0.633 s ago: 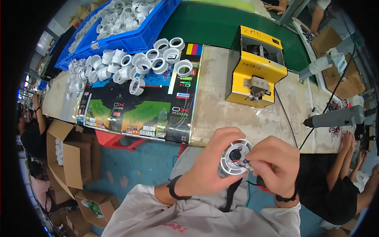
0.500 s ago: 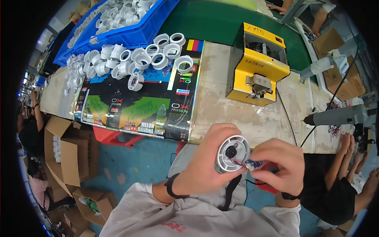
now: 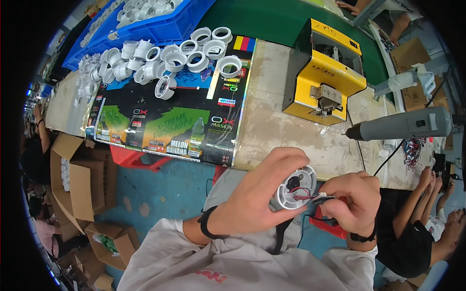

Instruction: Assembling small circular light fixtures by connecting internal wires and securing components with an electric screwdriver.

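My left hand (image 3: 250, 201) is wrapped round a white round plastic housing (image 3: 283, 200), its open face tilted toward the right. Inside the housing sit a small black round part (image 3: 293, 183) and thin red and dark wires (image 3: 302, 194). These wires run out over the rim to a small circuit board (image 3: 322, 198) with a whitish connector. Thumb and fingers of my right hand (image 3: 353, 201) pinch that board just beside the housing. Both hands are above my lap, at the table's front edge.
Several white plastic rings (image 3: 174, 61) lie on a printed black sheet (image 3: 165, 109), before a blue bin (image 3: 170, 31) full of similar parts. A yellow machine (image 3: 325, 72) stands right of them. A grey electric screwdriver (image 3: 403, 128) hangs at the right. Co-workers' arms (image 3: 411, 203) are beyond.
Both hands have shifted slightly right. The housing has tilted to the right, and the circuit board has turned nearly edge-on. The screwdriver appears further left and higher in view.
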Tool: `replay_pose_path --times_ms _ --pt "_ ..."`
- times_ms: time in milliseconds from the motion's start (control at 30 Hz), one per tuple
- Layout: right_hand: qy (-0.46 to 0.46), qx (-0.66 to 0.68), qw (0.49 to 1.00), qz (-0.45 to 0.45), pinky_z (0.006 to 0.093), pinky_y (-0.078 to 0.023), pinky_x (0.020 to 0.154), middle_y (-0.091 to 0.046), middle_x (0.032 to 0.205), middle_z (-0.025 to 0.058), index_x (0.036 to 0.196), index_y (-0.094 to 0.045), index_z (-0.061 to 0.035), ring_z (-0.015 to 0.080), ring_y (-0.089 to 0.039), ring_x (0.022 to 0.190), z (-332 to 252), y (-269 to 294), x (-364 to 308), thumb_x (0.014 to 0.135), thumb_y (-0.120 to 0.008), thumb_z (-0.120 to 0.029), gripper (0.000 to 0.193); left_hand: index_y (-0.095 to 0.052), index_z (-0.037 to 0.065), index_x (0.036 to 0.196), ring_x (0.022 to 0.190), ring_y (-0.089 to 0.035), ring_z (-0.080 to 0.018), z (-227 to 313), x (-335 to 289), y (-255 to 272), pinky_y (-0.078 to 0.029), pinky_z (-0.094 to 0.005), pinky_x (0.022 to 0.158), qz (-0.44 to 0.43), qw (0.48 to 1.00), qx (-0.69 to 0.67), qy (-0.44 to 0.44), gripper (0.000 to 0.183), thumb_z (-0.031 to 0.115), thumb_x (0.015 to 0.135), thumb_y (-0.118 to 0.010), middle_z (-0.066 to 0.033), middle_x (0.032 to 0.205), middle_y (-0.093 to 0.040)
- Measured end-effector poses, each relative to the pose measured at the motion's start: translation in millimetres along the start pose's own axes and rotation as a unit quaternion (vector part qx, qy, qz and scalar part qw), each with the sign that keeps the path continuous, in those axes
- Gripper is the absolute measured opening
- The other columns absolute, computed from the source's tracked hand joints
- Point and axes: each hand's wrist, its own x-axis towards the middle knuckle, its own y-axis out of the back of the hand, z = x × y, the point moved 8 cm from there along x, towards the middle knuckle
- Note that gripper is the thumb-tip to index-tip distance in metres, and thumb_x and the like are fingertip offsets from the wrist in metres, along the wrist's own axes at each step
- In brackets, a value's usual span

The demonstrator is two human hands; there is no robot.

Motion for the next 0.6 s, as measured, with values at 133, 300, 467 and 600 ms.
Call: replay_pose_path --times_ms 133,300,467,600 --pt "-0.073 0.063 0.995 0.02 0.0246 -0.045 0.049 -0.06 0.063 0.0051 0.089 -0.064 -0.0047 0.0168 -0.058 0.049 16 -2 -2 0.073 -0.069 -0.006 0.018 -0.049 -0.001 0.119 0.104 -0.055 -0.032 -3 3 -2 -0.046 -0.0362 0.085 -0.018 1.0 0.005 0.009 0.066 0.005 0.06 -0.08 -0.019 0.114 -0.056" --pt "-0.014 0.05 0.998 0.02 0.0239 -0.048 0.054 -0.063 0.071 0.0099 0.09 -0.064 -0.0011 0.0191 -0.061 0.057 13 -3 1 0.071 -0.067 0.0 0.019 -0.049 -0.001 0.119 0.103 -0.056 -0.0328 -4 0 -3 -0.046 -0.0365 0.085 -0.023 1.0 -0.002 0.008 0.066 0.008 0.061 -0.079 -0.0189 0.114 -0.057" --pt "0.025 0.109 0.993 0.044 0.0268 -0.05 0.057 -0.064 0.082 0.0174 0.088 -0.063 0.0028 0.0239 -0.062 0.062 7 3 -5 0.066 -0.071 0.002 0.023 -0.049 0.0 0.12 0.102 -0.056 -0.0316 -7 1 -7 -0.046 -0.0359 0.085 -0.05 0.998 0.009 0.042 0.066 0.007 0.061 -0.079 -0.0179 0.113 -0.056" --pt "-0.098 0.165 0.959 0.21 0.0262 -0.05 0.059 -0.064 0.08 0.0155 0.089 -0.064 0.0024 0.0229 -0.062 0.062 25 12 -24 0.067 -0.071 0.001 0.024 -0.049 0.0 0.119 0.101 -0.056 -0.031 -8 0 -9 -0.046 -0.0355 0.085 -0.048 0.997 0.009 0.054 0.065 0.006 0.061 -0.079 -0.0176 0.113 -0.055"
